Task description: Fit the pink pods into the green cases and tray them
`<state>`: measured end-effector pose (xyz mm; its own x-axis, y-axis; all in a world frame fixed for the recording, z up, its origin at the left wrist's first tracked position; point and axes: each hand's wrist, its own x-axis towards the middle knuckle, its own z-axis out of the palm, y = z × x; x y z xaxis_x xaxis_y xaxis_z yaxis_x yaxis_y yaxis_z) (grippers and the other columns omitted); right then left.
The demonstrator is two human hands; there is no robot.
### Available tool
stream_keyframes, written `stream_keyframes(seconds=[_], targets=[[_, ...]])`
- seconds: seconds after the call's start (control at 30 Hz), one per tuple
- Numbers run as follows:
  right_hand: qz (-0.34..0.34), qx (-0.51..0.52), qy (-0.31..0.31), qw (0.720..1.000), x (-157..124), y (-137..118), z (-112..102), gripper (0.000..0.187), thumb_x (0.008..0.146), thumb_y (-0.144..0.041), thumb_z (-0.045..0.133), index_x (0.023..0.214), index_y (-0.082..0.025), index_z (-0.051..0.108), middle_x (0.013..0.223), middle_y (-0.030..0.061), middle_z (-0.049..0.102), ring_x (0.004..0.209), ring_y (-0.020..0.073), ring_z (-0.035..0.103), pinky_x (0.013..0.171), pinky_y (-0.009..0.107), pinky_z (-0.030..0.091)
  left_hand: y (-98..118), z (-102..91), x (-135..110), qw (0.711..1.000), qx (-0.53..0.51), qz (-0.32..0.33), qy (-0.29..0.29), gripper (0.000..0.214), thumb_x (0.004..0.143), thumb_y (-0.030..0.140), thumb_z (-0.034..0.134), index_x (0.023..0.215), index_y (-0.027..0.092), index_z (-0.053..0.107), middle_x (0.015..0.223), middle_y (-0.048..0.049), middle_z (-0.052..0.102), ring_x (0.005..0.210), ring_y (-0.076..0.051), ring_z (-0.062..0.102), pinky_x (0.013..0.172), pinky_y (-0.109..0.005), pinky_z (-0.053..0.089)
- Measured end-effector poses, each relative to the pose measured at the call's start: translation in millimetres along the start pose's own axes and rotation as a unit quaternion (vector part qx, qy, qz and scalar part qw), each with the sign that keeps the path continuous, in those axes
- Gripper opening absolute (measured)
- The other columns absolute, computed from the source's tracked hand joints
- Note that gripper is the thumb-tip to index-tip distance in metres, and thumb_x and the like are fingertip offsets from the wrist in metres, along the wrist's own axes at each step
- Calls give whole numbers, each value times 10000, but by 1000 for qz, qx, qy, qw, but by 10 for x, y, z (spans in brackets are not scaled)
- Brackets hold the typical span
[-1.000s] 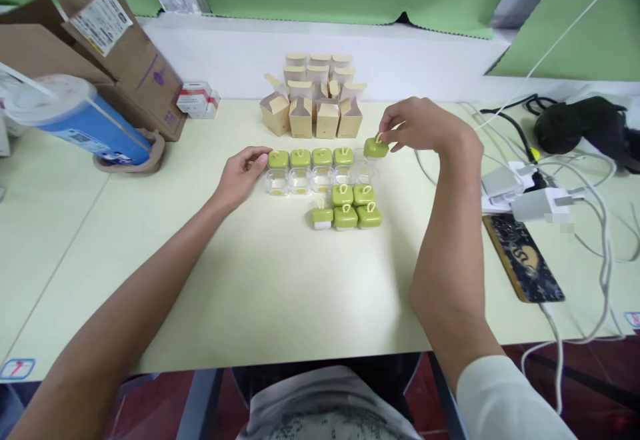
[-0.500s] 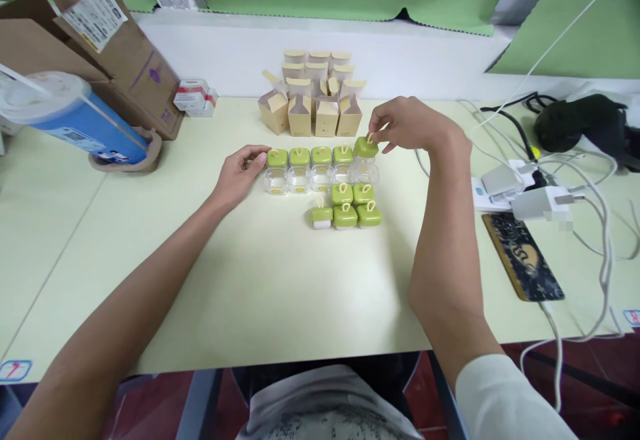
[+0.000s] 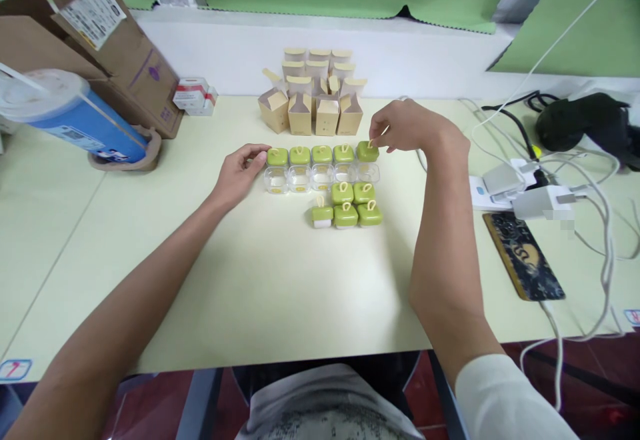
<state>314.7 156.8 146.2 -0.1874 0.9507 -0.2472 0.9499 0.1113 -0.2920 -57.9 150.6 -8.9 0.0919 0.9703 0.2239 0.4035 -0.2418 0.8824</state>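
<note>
The tabletop (image 3: 280,293) leaves wide room toward its near edge. Near the far edge stand open cardboard boxes (image 3: 327,117), a narrow strip behind the clear tray (image 3: 322,177). The left hand (image 3: 243,170), fingers curled but partly open, rests at the tray's back left end, clasping nothing visible. The right hand (image 3: 407,125) pinches the loop of a green case (image 3: 367,153) at the rightmost back compartment. Five loose cases (image 3: 345,216) sit just in front.
</note>
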Motion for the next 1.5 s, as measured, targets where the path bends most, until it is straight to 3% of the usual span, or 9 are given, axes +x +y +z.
stream_keyframes(seconds=[0.2,0.37,0.6,0.8,1.07,1.23,1.4,1.5], targets=[[18,-12,2,1000,31,-53,45,92,984,-108,777,1004,-192,809,1132,140,858,985,290,791,866,431,608,-4,2,1,1000,-8,0,0,653,951,803,742,1259,236,843,1316,-100,858,1006,-242,711,941,-399,568],[28,14,-12,999,68,-48,83,222,958,-83,801,1101,-248,839,1175,95,873,1111,336,820,985,493,645,-5,6,2,1000,0,-1,3,628,943,774,753,1268,243,833,1277,-94,861,989,-240,713,913,-397,574],[45,92,-13,995,221,131,210,114,923,-185,924,1010,-231,867,1076,65,880,904,276,846,941,466,683,-10,5,14,1000,15,12,1,582,924,715,794,1260,240,816,1338,-115,851,1186,-293,756,987,-417,589],[33,97,-33,994,238,187,204,98,984,-209,865,1079,-231,861,1102,60,881,799,214,832,848,405,682,31,-9,1,1000,26,4,-5,628,927,762,779,1258,230,808,1337,-123,847,1201,-299,755,990,-416,596],[-46,62,-40,996,187,36,130,391,1064,-232,747,1446,-281,813,1474,78,820,1277,291,779,1072,414,595,15,-8,-2,1000,24,3,-8,626,945,757,767,1289,235,800,1356,-120,836,1216,-293,757,1022,-417,602],[-31,38,-64,997,243,-95,194,350,1007,-191,810,1330,-312,865,1444,27,834,1242,304,778,1054,398,583,4,-8,-2,1000,24,9,-7,657,950,801,762,1289,240,797,1340,-120,833,1216,-293,756,1034,-427,601],[-32,30,-84,996,268,-59,183,386,991,-156,784,1338,-312,848,1441,47,826,1197,321,779,1026,423,598,5,-1,-5,1000,18,13,-10,751,916,897,754,1272,238,800,1347,-131,836,1226,-312,762,1016,-438,597],[-31,28,-55,998,248,-95,168,431,1002,-136,738,1387,-306,830,1477,58,811,1264,341,765,1064,441,600,1,0,0,1000,22,15,-8,771,908,924,739,1268,245,803,1351,-124,840,1224,-311,762,1000,-434,593]])
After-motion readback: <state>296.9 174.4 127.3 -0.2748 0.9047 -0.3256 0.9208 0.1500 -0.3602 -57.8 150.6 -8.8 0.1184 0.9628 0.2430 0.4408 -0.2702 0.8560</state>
